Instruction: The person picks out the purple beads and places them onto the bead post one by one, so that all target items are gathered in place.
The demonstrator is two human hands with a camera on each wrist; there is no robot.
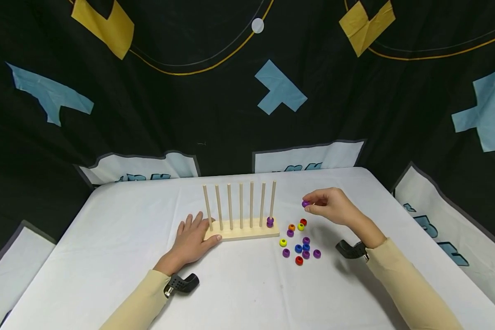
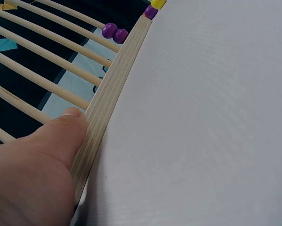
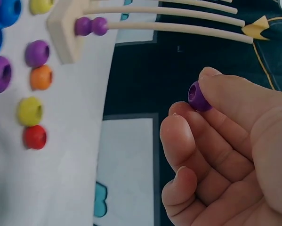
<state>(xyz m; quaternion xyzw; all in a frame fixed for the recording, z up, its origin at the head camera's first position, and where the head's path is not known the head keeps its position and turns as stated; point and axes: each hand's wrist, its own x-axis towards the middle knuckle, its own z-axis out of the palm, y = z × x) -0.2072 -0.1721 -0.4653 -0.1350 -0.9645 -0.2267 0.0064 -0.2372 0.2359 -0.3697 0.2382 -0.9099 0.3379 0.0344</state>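
Note:
A wooden rack [image 1: 247, 233] with several upright pegs stands on the table, two purple beads [image 1: 270, 222] stacked on its rightmost peg. My left hand [image 1: 194, 240] rests at the rack's left end, fingers spread. Its thumb [image 2: 68, 134] presses along the front edge of the base. To the right of the pegs and raised above the table, my right hand [image 1: 332, 206] pinches a purple bead [image 3: 197, 98] between thumb and fingertips. The bead's hole shows in the right wrist view, and the other fingers are loosely curled.
Loose beads in several colours lie right of the rack, among them a red bead [image 1: 299, 261], a blue bead [image 1: 299, 248], a yellow bead [image 1: 283, 242] and an orange bead [image 1: 291, 227]. White cloth covers the table [image 1: 239, 284]. A dark patterned curtain [image 1: 214, 114] hangs behind.

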